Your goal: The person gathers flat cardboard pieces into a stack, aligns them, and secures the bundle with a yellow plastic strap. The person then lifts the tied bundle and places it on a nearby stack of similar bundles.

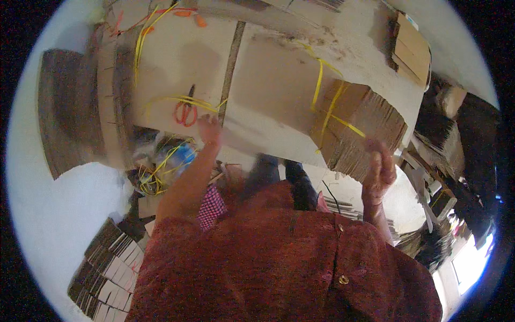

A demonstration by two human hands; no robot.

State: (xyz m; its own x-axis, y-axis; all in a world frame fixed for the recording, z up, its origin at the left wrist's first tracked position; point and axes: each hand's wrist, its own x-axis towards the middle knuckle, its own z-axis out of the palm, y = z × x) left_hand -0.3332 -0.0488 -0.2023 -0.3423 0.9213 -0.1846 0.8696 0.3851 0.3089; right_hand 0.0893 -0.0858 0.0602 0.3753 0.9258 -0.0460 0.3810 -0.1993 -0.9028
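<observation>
A bundle of corrugated cardboard [370, 115] rests at the right side of the work surface, with yellow strap [347, 125] crossing it. My right hand [380, 167] is at the bundle's near right side, its fingers bent and closed where the strap ends; the fingertips are blurred. My left hand [210, 130] is over the near edge of the surface, smeared by motion, so its fingers do not show clearly. Just left of it lie red-handled scissors [185, 114], next to loose yellow strap [177, 99] on the flat cardboard [179, 64].
Stacked cardboard [70, 102] stands at the far left. Tangled yellow strap [153, 182] and a blue plastic piece [185, 154] lie below the surface's near edge. More cardboard piles stand at lower left [110, 268] and far right [413, 51]. Orange scraps [200, 20] lie at the back.
</observation>
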